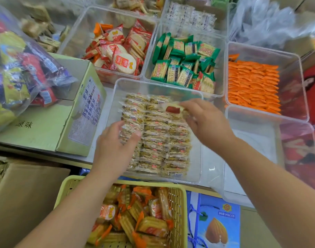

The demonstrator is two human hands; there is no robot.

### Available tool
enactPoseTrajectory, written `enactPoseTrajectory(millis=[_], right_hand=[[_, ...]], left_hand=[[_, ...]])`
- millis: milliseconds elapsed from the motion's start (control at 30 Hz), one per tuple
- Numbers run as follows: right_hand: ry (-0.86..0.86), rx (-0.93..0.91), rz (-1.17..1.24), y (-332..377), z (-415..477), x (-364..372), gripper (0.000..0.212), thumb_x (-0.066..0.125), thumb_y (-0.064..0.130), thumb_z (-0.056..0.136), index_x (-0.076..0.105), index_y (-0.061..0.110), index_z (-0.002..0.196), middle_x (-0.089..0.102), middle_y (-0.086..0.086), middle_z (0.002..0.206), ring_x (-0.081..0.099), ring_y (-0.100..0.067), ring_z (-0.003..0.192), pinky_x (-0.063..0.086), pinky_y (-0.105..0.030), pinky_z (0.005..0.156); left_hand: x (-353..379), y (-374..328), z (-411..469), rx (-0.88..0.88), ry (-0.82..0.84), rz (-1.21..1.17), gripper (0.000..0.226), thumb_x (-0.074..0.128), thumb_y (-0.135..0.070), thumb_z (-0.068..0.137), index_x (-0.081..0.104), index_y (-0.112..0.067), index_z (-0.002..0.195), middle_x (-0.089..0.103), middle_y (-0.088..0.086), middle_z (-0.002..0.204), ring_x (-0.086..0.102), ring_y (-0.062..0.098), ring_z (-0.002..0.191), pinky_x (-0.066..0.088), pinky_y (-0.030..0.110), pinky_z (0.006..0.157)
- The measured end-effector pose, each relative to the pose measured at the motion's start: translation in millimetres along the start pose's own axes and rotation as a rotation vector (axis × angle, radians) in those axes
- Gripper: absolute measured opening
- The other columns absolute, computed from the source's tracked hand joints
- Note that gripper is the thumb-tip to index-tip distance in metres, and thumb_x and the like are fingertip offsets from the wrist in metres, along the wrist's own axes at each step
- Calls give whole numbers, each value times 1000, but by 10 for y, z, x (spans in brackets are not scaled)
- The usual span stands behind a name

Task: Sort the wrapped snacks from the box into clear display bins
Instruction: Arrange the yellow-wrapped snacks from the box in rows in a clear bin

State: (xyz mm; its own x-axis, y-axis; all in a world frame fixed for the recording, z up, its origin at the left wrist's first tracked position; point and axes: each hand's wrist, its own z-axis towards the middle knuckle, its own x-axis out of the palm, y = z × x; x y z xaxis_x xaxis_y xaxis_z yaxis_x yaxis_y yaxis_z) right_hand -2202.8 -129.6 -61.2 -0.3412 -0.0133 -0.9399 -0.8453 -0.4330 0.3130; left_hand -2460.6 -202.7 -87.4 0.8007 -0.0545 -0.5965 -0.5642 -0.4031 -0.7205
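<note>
Both bare forearms reach forward from the near edge of the worktop [101, 126], converging. The left hand [115, 145] lies palm down with bent fingers, too blurred to tell its hold. The right hand [207, 122], farther forward, pinches a wrapped snack [171, 109] between thumb and fingers, knuckles up.

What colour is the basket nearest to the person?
Pale yellow-green, with slotted sides; the plastic basket shows best in the head view.
</note>
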Motion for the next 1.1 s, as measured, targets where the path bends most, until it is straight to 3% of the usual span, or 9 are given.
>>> enactPoseTrajectory(millis=[133,233,333,467,600,733,867,967,1100], right_hand=[[91,55,-292,-215,355,8,30,51,20,102,63,15,130,64,-10,119,56,-36,103,50,-46,80],[164,73,-469,-180,598,76,25,54,16,99,64,16,121,63,-8,109,55,-33,101,45,-41,74],[280,95,-551,-83,796,179,28,58,8,92,65,14,118,61,-9,103,54,-32,101,35,-41,72],[408,189,-600,-81,941,360,32,56,4,90,64,15,118,51,-3,83,51,-29,85,39,-40,67],[481,231,-511,-217,898,538,70,47,-9,85,46,23,147,68,-5,92,57,-28,75,45,-39,60],[434,261,-410,-319,858,633,64,46,-4,89,47,24,146,65,-10,111,58,-33,96,53,-43,82],[210,275,-391,-177,610,676,53,51,30,96,41,21,147,54,-11,134,45,-37,126,36,-50,110],[199,335,-334,18,372,768,77,40,54,100,15,13,160,19,-16,165,14,-36,153,13,-50,125],[291,422,-345,92,207,925,93,14,71,97,-8,7,160,-15,-19,167,-14,-36,155,0,-50,126]], left_hand=[[4,244,61,45,-12,561,94,53,-75,86,24,-25,160,15,12,170,16,37,154,20,55,122],[53,340,75,8,49,556,104,54,-76,86,7,-25,163,-4,11,172,9,38,157,18,53,124],[63,355,90,23,36,533,106,56,-73,87,2,-25,164,-7,10,172,10,38,156,21,52,124],[67,369,82,26,28,538,104,55,-72,88,2,-25,164,-8,8,172,9,37,157,20,51,124],[59,371,81,27,35,521,101,54,-71,90,2,-26,164,-10,6,172,7,36,157,20,51,124],[53,374,77,35,31,512,101,55,-69,90,2,-25,164,-10,7,172,7,36,157,20,50,124],[56,373,81,38,21,511,103,56,-69,90,1,-23,164,-8,8,173,8,36,157,21,49,124],[66,381,87,36,13,513,107,56,-70,89,-2,-20,164,-8,8,173,9,36,157,20,48,125],[73,392,95,37,8,516,109,56,-71,89,-3,-20,164,-7,8,173,9,35,157,21,47,125]])
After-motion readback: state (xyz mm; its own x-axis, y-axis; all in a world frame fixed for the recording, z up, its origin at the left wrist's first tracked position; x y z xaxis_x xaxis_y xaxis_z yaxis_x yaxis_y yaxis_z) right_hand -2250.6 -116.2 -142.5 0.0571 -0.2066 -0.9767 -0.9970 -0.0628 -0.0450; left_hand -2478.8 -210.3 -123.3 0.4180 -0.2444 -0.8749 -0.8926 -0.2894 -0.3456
